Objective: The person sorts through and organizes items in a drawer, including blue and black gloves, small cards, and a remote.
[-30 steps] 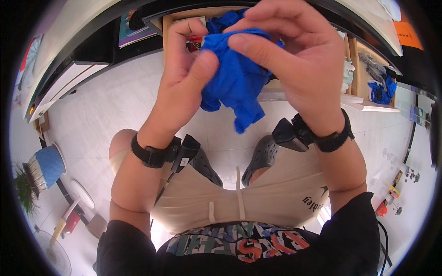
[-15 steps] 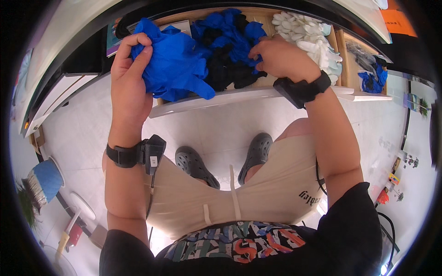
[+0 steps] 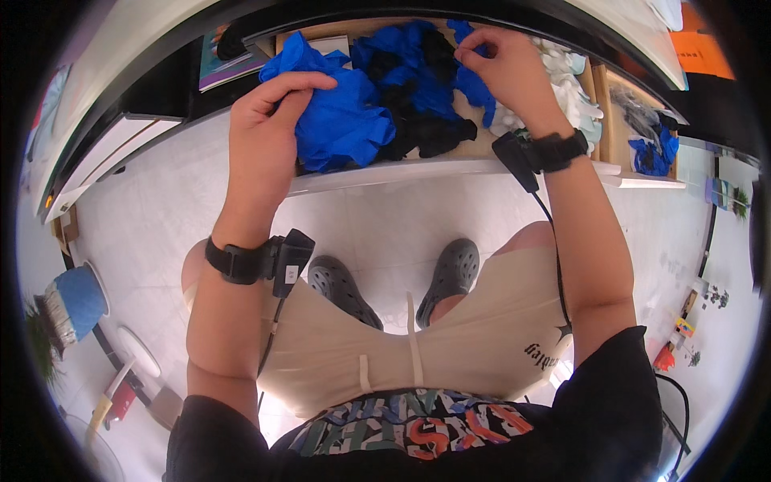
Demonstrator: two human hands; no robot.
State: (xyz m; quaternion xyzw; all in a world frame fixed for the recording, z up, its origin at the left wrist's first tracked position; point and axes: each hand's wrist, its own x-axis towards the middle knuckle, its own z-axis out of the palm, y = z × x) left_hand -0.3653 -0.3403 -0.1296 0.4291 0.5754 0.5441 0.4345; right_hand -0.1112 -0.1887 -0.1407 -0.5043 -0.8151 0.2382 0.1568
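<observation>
My left hand (image 3: 269, 128) is closed on a loose bunch of blue gloves (image 3: 341, 120), held over the left part of an open drawer (image 3: 401, 172). Thumb and forefinger of my right hand (image 3: 514, 80) pinch a single blue glove (image 3: 475, 87), which dangles beside the pile. Between the hands, more blue gloves (image 3: 397, 52) lie tangled with crumpled black gloves (image 3: 426, 132). White gloves (image 3: 566, 80) are heaped on the drawer's right side, partly behind my right hand.
Right of the drawer, a narrow wooden compartment (image 3: 601, 112) holds clear plastic and a blue-and-black bundle (image 3: 654, 153). Books (image 3: 229, 68) lie at the far left. An orange sheet (image 3: 703, 48) is at the upper right. Cables run from both wrist straps.
My right hand has moved up and slightly right, lifting a blue glove off the pile. The left hand with its bunch has shifted a little right and down.
</observation>
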